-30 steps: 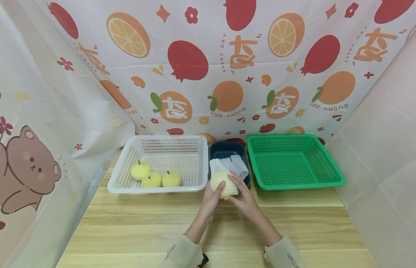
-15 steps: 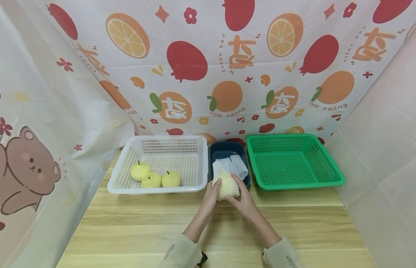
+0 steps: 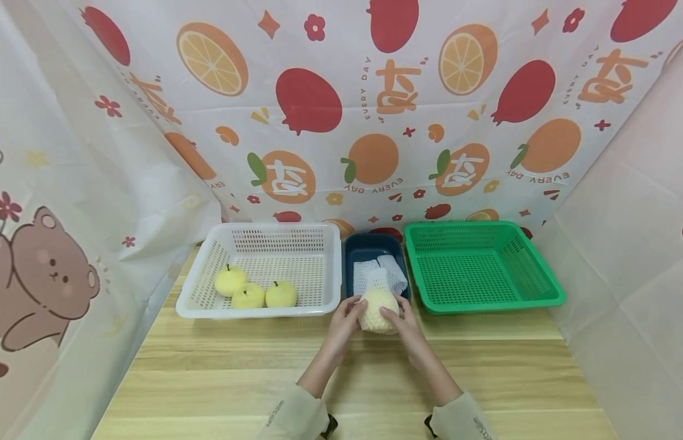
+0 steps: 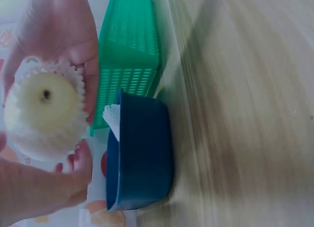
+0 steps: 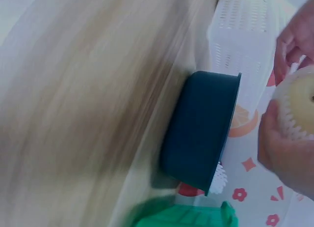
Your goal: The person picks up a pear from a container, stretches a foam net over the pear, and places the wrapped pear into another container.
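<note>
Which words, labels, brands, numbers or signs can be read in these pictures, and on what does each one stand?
"EVERY DAY", repeated, on the fruit-print curtain.
Stylised orange and white characters, also on the curtain: I cannot read them with certainty.
Lettering on the left sleeve and right sleeve: too small to read.

1) Foam net (image 4: 37, 142): soft-looking white foam, matt, with a bumpy, scalloped edge
2) Fruit (image 4: 56, 113) inside it: smooth pale skin, dull sheen
3) Loose nets (image 3: 393, 273): similar matt white mesh
4) White basket (image 3: 258, 313): perforated plastic, faintly glossy
5) Green basket (image 3: 492, 305): perforated plastic, smooth along the rim
6) Blue container (image 4: 147, 153): smooth, solid plastic, satin
7) Table (image 3: 236, 391): smooth wood grain, low sheen; real wood or laminate unclear
8) Backdrop (image 3: 354, 36): printed sheet, lightly creased
9) Sleeves (image 3: 299, 415): matt cloth
</note>
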### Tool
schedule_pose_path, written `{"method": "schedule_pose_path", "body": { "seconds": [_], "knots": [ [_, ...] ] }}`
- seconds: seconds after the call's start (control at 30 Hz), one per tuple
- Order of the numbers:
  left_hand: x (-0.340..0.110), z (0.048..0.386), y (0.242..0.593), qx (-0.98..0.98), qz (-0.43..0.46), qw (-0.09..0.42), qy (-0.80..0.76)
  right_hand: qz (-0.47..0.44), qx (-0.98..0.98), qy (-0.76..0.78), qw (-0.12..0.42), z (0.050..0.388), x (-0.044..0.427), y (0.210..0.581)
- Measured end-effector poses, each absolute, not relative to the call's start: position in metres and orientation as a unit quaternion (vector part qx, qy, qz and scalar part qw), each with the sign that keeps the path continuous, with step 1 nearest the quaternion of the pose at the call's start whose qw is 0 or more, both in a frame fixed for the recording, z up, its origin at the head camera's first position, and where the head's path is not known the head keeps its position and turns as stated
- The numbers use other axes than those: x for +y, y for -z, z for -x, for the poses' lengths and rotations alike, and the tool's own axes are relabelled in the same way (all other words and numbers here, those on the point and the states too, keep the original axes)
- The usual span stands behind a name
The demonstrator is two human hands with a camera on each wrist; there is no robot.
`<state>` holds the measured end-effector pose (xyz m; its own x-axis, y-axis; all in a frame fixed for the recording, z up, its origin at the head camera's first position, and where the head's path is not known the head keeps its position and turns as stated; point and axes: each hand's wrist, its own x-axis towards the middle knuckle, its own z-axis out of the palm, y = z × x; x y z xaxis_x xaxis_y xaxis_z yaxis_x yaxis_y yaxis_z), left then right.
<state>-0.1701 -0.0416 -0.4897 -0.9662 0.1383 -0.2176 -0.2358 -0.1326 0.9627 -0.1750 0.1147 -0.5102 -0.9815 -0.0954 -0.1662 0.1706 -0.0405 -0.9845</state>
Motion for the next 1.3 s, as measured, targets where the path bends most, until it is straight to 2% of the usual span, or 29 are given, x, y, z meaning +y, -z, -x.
{"method": "schedule_pose_path", "body": {
  "seconds": [0.13, 0.23, 0.37, 0.47, 0.6, 0.83, 1.0, 1.3],
  "knots": [
    [-0.042, 0.172, 0.493, 0.588, -0.001, 0.182, -0.788, -0.022, 0.636, 0.762, 0.124, 0.173, 0.113, 0.508],
    [-0.041, 0.173, 0.494, 0.529, -0.022, 0.221, -0.819, 0.018, 0.647, 0.749, 0.141, 0.170, 0.113, 0.506],
    [-0.044, 0.174, 0.492, 0.494, -0.021, 0.233, -0.837, 0.089, 0.687, 0.707, 0.142, 0.168, 0.114, 0.506],
    [-0.047, 0.174, 0.490, 0.482, -0.025, 0.239, -0.843, 0.132, 0.712, 0.680, 0.112, 0.169, 0.114, 0.509],
    [-0.046, 0.175, 0.490, 0.465, -0.027, 0.235, -0.853, 0.150, 0.755, 0.637, 0.050, 0.168, 0.112, 0.516],
    [-0.046, 0.176, 0.490, 0.480, -0.024, 0.228, -0.847, 0.136, 0.795, 0.591, -0.015, 0.164, 0.111, 0.519],
    [-0.044, 0.174, 0.492, 0.500, -0.028, 0.222, -0.837, 0.131, 0.796, 0.590, -0.021, 0.163, 0.111, 0.521],
    [-0.036, 0.170, 0.495, 0.536, -0.026, 0.180, -0.825, 0.126, 0.791, 0.598, -0.028, 0.163, 0.110, 0.525]
  ]
}}
